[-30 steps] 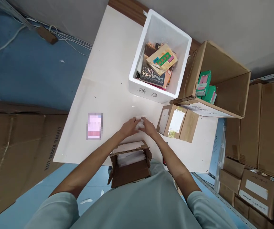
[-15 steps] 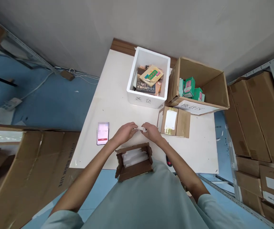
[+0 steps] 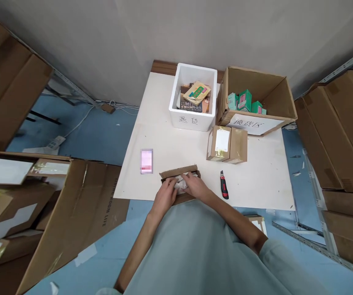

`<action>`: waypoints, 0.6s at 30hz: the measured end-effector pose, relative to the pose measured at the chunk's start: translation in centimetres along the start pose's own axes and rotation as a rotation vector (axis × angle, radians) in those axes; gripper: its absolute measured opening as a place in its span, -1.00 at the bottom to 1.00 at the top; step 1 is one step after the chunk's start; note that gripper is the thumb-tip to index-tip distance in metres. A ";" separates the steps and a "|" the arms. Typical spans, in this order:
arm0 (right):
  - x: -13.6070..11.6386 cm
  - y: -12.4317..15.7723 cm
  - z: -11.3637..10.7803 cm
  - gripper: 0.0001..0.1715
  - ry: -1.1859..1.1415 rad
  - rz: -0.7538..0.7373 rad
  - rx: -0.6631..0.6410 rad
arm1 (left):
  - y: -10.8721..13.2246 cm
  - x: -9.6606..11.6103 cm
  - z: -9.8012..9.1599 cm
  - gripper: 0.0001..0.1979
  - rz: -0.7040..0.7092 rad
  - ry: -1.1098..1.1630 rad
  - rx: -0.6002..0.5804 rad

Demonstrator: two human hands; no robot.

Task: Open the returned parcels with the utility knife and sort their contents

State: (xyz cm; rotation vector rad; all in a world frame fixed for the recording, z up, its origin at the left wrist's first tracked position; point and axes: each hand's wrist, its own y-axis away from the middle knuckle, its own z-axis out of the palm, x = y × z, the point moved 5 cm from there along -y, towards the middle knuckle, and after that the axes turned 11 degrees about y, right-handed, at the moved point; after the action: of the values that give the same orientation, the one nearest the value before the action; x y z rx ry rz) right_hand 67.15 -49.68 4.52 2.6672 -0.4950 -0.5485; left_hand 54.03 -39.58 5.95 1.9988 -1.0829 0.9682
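An opened small cardboard box (image 3: 178,171) rests at the table's front edge, close against my body. Inside it lies crumpled white wrapping (image 3: 181,182); whatever it may cover is hidden. My left hand (image 3: 165,192) reaches over the box's left side, its fingers curled onto the wrapping. From the right, my right hand (image 3: 195,185) grips the same wrapping with bent fingers. A red and black box cutter (image 3: 223,185) lies on the table to the right of my right hand. To the left is a phone (image 3: 146,161) with a blurred, lit screen.
A white foam box (image 3: 191,122) of books stands at the back. Beside it is a large cardboard box (image 3: 258,123) holding green packs. Taped cartons (image 3: 238,145) sit in front of them. Left of the white table (image 3: 158,135) stands a big carton (image 3: 81,205) full of parcels.
Both hands have come down and toward my body, from above the table into the small box. The box cutter, mostly covered by my arm before, now shows fully. The camera view has shifted.
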 end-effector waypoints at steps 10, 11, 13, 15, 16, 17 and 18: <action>5.3 4.1 -1.1 -0.35 -0.376 0.251 0.433 | 2.6 -3.3 -2.7 -0.35 -0.207 0.203 0.364; 6.7 4.6 -0.5 -0.34 -0.467 0.324 0.473 | 2.8 -4.6 -2.5 -0.27 -0.316 0.275 0.403; 9.0 5.1 1.5 -0.31 -0.671 0.473 0.460 | 3.0 -7.3 -1.6 -0.20 -0.546 0.458 0.413; 9.9 5.3 3.8 -0.27 -0.843 0.587 0.398 | 2.8 -9.0 -0.3 -0.22 -0.675 0.631 0.338; 9.8 5.3 4.8 -0.26 -0.904 0.613 0.369 | 2.6 -9.4 0.1 -0.23 -0.694 0.686 0.280; 9.3 5.4 5.5 -0.26 -0.949 0.618 0.347 | 2.4 -9.5 0.4 -0.24 -0.695 0.718 0.221; 8.6 5.5 6.1 -0.25 -0.981 0.609 0.332 | 2.2 -9.6 0.5 -0.24 -0.686 0.728 0.169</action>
State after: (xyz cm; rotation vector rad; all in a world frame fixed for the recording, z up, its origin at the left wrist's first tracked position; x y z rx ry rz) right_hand 70.48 -59.69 -1.00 2.1321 -1.6938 -1.6445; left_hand 48.61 -37.21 -1.89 1.7025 0.0824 1.2501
